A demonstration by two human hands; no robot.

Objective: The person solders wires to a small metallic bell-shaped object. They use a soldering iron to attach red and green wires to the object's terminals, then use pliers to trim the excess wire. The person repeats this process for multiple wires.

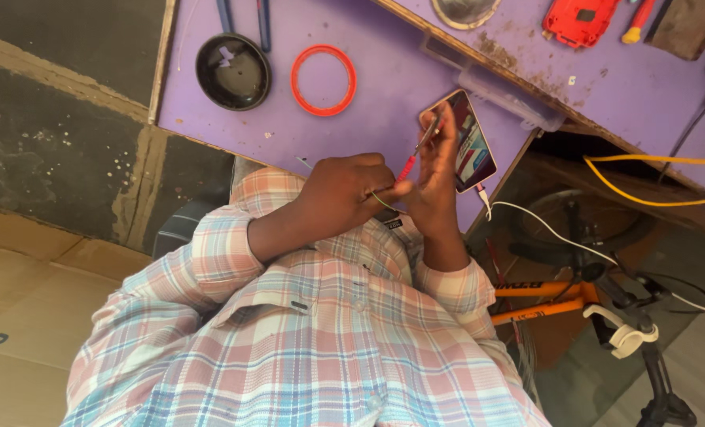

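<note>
At the centre of the frame the left hand (344,194) had its grip pinched on a thin green wire (384,203), while the right hand (435,178) closed its fingers around a slim red-handled tool (417,154), both hands touching. Just right of them a smartphone (470,141) lay on the purple tabletop (384,87). Farther to the upper left were a red ring (323,80) and a black pan (233,71).

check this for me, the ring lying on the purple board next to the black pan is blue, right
Not quite. In the head view the ring on the purple board beside the black pan is red, not blue. The rest holds: it lies flat on the board, just to the side of the pan.
</note>
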